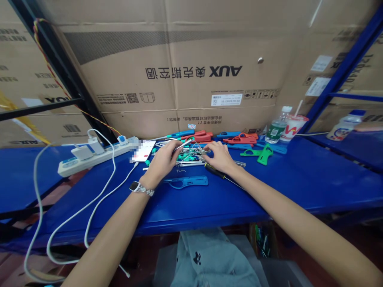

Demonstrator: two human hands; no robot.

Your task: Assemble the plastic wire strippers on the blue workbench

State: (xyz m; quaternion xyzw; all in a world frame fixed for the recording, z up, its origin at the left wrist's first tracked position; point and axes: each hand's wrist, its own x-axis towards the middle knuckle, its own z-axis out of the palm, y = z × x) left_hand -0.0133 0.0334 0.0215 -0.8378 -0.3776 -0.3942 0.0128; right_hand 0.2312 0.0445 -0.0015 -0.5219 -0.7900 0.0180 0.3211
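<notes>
Your left hand (161,160) pinches a slim silver piece (183,144), 12 o'clock of the blue casing (191,181). Right hand (220,158) curled over small parts, grip unclear; screwdriver (216,172) at its 6 o'clock, green casing (263,154) 3 o'clock.

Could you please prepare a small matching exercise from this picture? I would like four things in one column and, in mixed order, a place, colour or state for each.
Things:
1. silver rod
2. watch
3. power strip
4. screwdriver

Descriptions:
A. around the left wrist
B. with a black and yellow handle
C. held in the left hand
D. white, with plugs in it

Right pairs: 1-C, 2-A, 3-D, 4-B
</notes>
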